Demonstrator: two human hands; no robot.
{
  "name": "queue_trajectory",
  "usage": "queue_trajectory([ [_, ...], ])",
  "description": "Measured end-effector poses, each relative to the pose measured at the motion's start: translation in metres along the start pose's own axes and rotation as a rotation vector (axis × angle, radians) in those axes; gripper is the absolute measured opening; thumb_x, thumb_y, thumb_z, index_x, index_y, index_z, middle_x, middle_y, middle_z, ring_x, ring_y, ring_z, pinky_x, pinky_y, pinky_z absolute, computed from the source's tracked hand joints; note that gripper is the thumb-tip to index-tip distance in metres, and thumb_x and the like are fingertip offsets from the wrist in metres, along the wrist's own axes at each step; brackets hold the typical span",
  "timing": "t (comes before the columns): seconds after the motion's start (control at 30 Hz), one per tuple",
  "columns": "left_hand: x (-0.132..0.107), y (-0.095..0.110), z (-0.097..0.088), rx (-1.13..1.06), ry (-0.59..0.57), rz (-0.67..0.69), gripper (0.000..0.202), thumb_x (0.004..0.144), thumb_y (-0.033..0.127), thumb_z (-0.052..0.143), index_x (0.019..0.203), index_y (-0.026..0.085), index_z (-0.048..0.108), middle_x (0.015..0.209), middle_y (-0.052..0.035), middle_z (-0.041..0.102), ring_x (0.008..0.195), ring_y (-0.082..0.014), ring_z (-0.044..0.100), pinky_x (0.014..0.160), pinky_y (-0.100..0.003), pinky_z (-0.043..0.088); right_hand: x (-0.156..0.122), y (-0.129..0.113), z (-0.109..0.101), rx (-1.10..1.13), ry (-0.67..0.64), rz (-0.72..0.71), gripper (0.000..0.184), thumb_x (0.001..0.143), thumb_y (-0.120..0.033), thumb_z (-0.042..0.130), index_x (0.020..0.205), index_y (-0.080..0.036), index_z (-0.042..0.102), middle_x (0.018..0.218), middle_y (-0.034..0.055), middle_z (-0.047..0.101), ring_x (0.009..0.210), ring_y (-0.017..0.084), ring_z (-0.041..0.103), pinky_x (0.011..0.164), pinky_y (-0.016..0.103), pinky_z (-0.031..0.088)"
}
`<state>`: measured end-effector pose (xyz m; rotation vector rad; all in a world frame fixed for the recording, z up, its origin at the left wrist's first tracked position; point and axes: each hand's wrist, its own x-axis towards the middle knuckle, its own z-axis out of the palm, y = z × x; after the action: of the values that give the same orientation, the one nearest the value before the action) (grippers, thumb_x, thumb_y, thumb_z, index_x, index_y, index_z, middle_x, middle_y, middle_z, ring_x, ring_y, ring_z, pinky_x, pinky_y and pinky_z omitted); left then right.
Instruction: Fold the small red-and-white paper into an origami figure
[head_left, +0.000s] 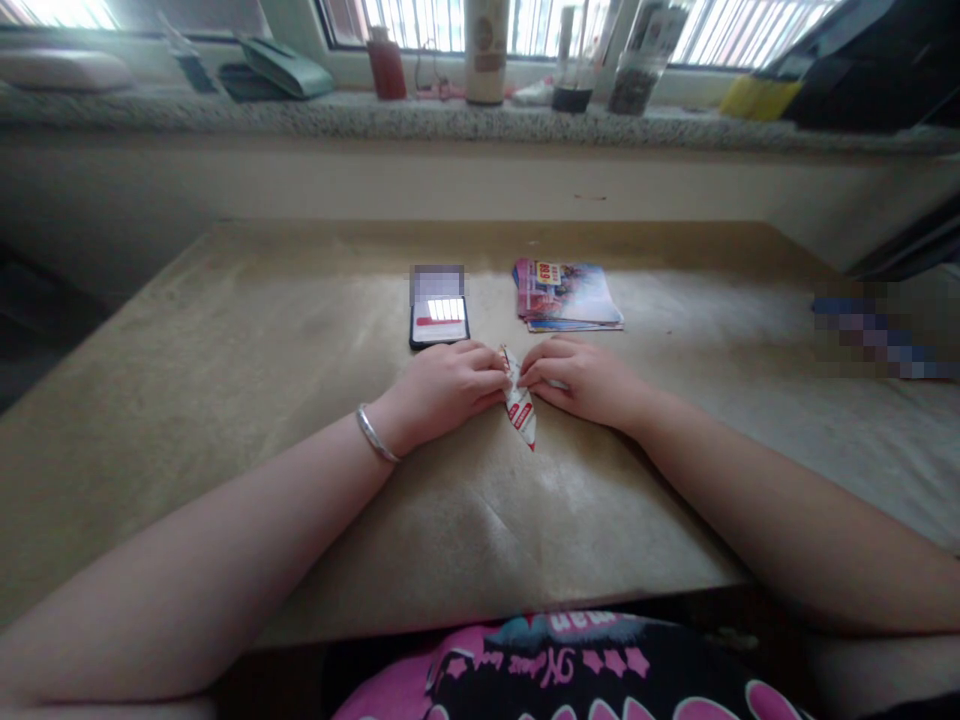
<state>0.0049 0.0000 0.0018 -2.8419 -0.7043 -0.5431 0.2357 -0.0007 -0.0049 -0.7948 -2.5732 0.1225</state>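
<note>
A narrow piece of folded paper (520, 412), white with red print, lies near the middle of the table with its pointed end toward me. My left hand (454, 385) has its fingers closed on the paper's left edge, and a silver bangle circles that wrist. From the other side, my right hand (581, 380) pinches the paper's right edge. The fingertips of both hands hide part of its upper half. Just beyond my left hand lies a phone (439, 338) with its screen lit.
A stack of colourful printed sheets (574, 292) lies beyond my right hand. A partly blurred flat item (885, 340) is at the table's right side. Along the granite windowsill (420, 122) stand a red bottle (386, 65), a pale cylinder (486, 55) and jars.
</note>
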Motion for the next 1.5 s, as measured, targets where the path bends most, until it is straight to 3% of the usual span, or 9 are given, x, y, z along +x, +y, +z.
queue_trajectory([
  [0.3,-0.001,-0.006,0.003,-0.041,0.028,-0.02,0.024,0.094,0.029,0.047,0.095,0.022,0.07,0.095,-0.0031,0.069,0.086,-0.0142,0.062,0.075,-0.025,0.049,0.002,-0.004,-0.007,-0.193,-0.077,-0.106,0.023,0.092,-0.028,0.046,0.094,-0.021,0.068,0.098,0.0073,0.069,0.091,0.02,0.057,0.079,0.034,0.043],
  [0.5,-0.002,-0.006,0.003,-0.097,0.007,-0.032,0.021,0.092,0.026,0.05,0.096,0.019,0.07,0.099,-0.0045,0.07,0.087,-0.0148,0.062,0.078,-0.027,0.05,0.003,-0.016,-0.017,-0.324,-0.17,-0.258,0.027,0.096,-0.023,0.039,0.098,-0.022,0.066,0.103,0.0066,0.07,0.094,0.02,0.057,0.079,0.035,0.04],
  [0.73,-0.002,-0.002,0.001,-0.054,0.009,-0.02,0.024,0.092,0.025,0.048,0.098,0.02,0.071,0.097,-0.0063,0.07,0.085,-0.0154,0.063,0.075,-0.027,0.051,0.003,-0.017,-0.007,-0.266,-0.099,-0.117,0.021,0.092,-0.025,0.046,0.087,-0.021,0.067,0.092,0.0068,0.068,0.089,0.02,0.056,0.072,0.032,0.039],
  [0.9,-0.002,-0.001,-0.001,-0.02,-0.012,-0.03,0.023,0.091,0.025,0.049,0.1,0.02,0.07,0.101,-0.005,0.069,0.087,-0.0153,0.063,0.077,-0.027,0.051,0.004,-0.012,0.002,-0.104,0.004,-0.012,0.013,0.082,-0.02,0.053,0.077,-0.021,0.065,0.081,0.0056,0.066,0.08,0.019,0.054,0.07,0.03,0.04],
  [1.07,-0.001,0.0,-0.003,0.037,-0.033,0.018,0.023,0.092,0.027,0.048,0.1,0.019,0.068,0.102,-0.005,0.068,0.089,-0.0168,0.062,0.077,-0.029,0.049,0.005,-0.012,0.004,-0.073,0.021,0.022,0.01,0.078,-0.018,0.055,0.075,-0.02,0.064,0.078,0.0054,0.065,0.078,0.019,0.054,0.072,0.03,0.04],
  [1.2,0.001,0.001,-0.005,0.083,-0.031,0.043,0.024,0.093,0.033,0.048,0.091,0.018,0.067,0.094,-0.0056,0.069,0.087,-0.017,0.062,0.076,-0.029,0.047,0.005,-0.013,0.005,-0.104,0.021,0.057,0.007,0.078,-0.02,0.056,0.076,-0.02,0.063,0.076,0.0052,0.064,0.079,0.02,0.053,0.073,0.032,0.038],
  [1.33,0.003,0.006,-0.009,0.153,-0.033,0.11,0.021,0.094,0.029,0.047,0.086,0.019,0.064,0.091,-0.0043,0.068,0.092,-0.017,0.061,0.08,-0.03,0.046,0.006,-0.013,0.004,-0.162,0.008,0.041,0.007,0.078,-0.02,0.056,0.077,-0.02,0.063,0.078,0.0053,0.065,0.079,0.019,0.053,0.073,0.032,0.037],
  [1.5,0.006,0.013,-0.01,0.216,-0.052,0.158,0.017,0.091,0.018,0.049,0.082,0.017,0.062,0.086,-0.0028,0.066,0.086,-0.0164,0.06,0.081,-0.031,0.045,0.005,-0.015,-0.004,-0.317,-0.034,-0.101,0.016,0.087,-0.03,0.052,0.084,-0.019,0.064,0.09,0.0073,0.068,0.09,0.022,0.055,0.083,0.036,0.036],
])
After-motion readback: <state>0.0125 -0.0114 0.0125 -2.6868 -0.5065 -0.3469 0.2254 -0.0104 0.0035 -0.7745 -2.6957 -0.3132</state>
